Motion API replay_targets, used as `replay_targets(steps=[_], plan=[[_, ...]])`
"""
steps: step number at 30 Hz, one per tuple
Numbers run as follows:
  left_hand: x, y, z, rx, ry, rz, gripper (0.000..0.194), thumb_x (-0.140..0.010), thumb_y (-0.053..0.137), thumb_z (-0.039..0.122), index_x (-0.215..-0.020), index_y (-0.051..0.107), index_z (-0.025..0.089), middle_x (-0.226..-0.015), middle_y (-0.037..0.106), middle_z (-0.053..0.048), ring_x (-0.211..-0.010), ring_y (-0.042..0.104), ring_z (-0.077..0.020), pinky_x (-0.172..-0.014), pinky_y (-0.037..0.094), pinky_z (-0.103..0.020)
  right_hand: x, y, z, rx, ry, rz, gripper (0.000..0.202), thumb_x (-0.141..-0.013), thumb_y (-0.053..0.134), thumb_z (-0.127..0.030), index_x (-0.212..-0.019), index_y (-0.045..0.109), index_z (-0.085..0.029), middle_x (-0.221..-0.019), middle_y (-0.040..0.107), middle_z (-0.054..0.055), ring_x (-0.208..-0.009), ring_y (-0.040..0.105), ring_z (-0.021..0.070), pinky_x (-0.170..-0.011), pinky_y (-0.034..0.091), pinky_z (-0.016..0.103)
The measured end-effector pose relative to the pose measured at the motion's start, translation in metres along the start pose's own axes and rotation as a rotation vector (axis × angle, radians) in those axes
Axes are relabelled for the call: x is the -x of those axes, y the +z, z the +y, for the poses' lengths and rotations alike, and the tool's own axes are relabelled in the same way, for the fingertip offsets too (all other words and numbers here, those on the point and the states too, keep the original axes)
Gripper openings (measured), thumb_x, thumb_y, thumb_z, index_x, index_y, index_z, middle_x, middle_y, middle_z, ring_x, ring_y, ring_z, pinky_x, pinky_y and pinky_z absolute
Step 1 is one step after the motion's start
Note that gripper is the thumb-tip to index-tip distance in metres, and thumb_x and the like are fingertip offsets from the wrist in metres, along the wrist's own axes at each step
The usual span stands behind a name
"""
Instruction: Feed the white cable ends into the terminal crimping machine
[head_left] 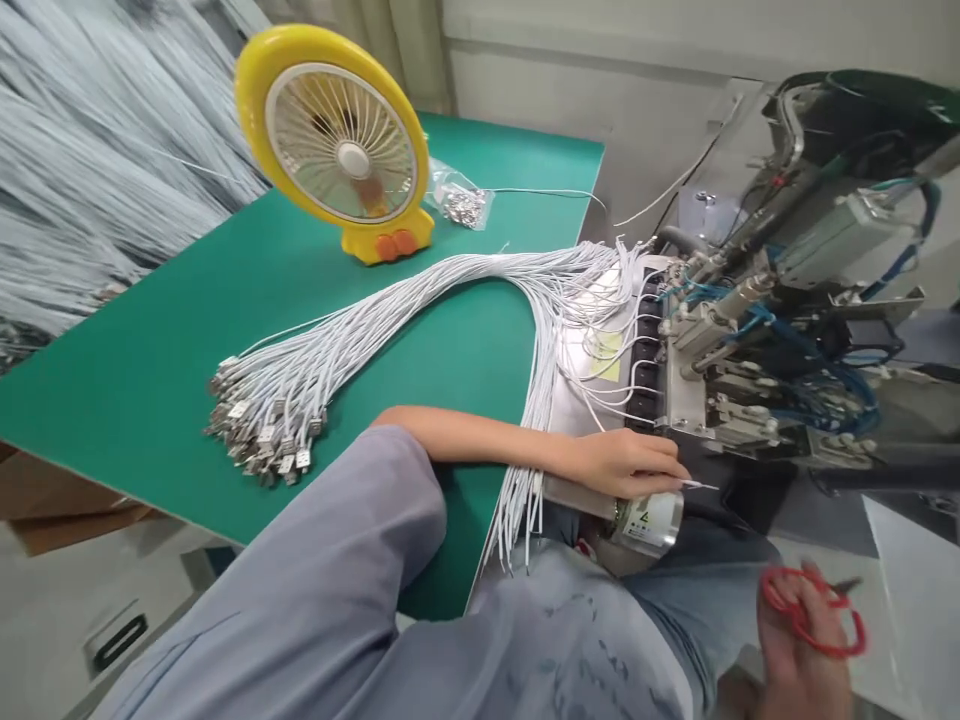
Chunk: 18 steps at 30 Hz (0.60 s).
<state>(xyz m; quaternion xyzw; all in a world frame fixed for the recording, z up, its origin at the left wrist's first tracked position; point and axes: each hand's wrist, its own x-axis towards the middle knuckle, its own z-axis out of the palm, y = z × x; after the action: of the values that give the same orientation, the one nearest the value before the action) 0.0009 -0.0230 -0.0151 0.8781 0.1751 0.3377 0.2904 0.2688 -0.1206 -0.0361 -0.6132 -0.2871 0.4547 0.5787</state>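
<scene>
My left hand (pixel 637 462) is closed in a pinch on the end of a white cable (pixel 697 485), whose thin tip points right past the fingertips. Lower right, my right hand (pixel 806 640) is blurred; its fingers are in the red handles of a pair of scissors (pixel 855 645), with a dark tip showing. Beneath my left forearm passes a bundle of white cables (pixel 450 280), bent in an arc across the green table. Metal USB plugs (pixel 270 430) finish its left end. Several cables run from the bundle into a row of black holders (pixel 646 360) on the machine.
A yellow fan (pixel 259 130) stands on the green table (pixel 187 290), beside a clear bag of small metal parts (pixel 465 205). The machine (pixel 750 330) with blue hoses fills the right. Many more white cables (pixel 112 150) lie upper left. A labelled metal cylinder (pixel 652 525) sits below my left hand.
</scene>
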Motion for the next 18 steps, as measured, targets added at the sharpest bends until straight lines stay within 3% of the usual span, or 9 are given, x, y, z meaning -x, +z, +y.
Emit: replay_targets(steps=[2,4,7,8,11,18], plan=[[-0.004,-0.008,0.004,0.036,0.018,0.042,0.026,-0.093,0.043,0.022,-0.097,0.064,0.007,-0.082,0.061,-0.012,-0.074,0.058,-0.012,-0.068,0.046,-0.02,-0.002,0.019,0.009,-0.088,0.087,0.104,0.041,-0.044,0.075,-0.02,-0.083,0.059,-0.02,-0.057,0.055,-0.005,-0.051,0.05,0.0073,-0.045,0.043,0.018],[-0.01,-0.016,0.01,0.065,0.037,0.148,0.023,-0.093,0.045,0.022,-0.092,0.064,0.009,-0.08,0.061,-0.011,-0.074,0.057,-0.0123,-0.067,0.047,-0.022,0.002,0.041,0.002,-0.13,-0.011,0.109,0.053,-0.045,0.076,-0.016,-0.095,0.06,-0.02,-0.065,0.061,-0.004,-0.063,0.059,0.0101,-0.057,0.051,0.022],[-0.018,-0.029,0.017,0.101,0.067,0.283,0.016,-0.09,0.05,0.019,-0.09,0.064,0.011,-0.075,0.061,-0.008,-0.067,0.055,-0.0111,-0.06,0.046,-0.022,0.016,0.075,-0.021,-0.141,-0.084,-0.198,0.054,-0.058,0.073,-0.025,-0.109,0.057,-0.021,-0.091,0.067,0.002,-0.086,0.064,0.016,-0.073,0.054,0.031],[-0.02,-0.033,0.019,0.106,0.072,0.292,0.014,-0.089,0.051,0.017,-0.089,0.064,0.011,-0.074,0.061,-0.007,-0.062,0.053,-0.0094,-0.057,0.044,-0.021,0.02,0.085,-0.028,-0.117,-0.134,-0.258,0.052,-0.062,0.072,-0.026,-0.111,0.055,-0.022,-0.089,0.067,0.002,-0.079,0.064,0.0148,-0.069,0.053,0.03],[-0.022,-0.04,0.023,0.081,0.107,0.303,0.01,-0.086,0.055,0.012,-0.086,0.064,0.011,-0.071,0.061,-0.005,-0.055,0.048,-0.0063,-0.05,0.04,-0.018,0.026,0.111,-0.042,0.002,-0.33,-0.242,0.042,-0.072,0.067,-0.022,-0.112,0.053,-0.024,-0.074,0.063,-0.004,-0.056,0.056,0.0075,-0.055,0.047,0.022],[-0.023,-0.04,0.022,-0.013,0.132,0.303,0.008,-0.084,0.057,0.011,-0.085,0.065,0.011,-0.067,0.06,-0.004,-0.055,0.051,-0.0071,-0.048,0.04,-0.017,0.022,0.132,-0.056,0.111,-0.539,-0.146,0.034,-0.075,0.067,-0.024,-0.106,0.054,-0.021,-0.073,0.064,-0.003,-0.059,0.058,0.0079,-0.061,0.05,0.023]])
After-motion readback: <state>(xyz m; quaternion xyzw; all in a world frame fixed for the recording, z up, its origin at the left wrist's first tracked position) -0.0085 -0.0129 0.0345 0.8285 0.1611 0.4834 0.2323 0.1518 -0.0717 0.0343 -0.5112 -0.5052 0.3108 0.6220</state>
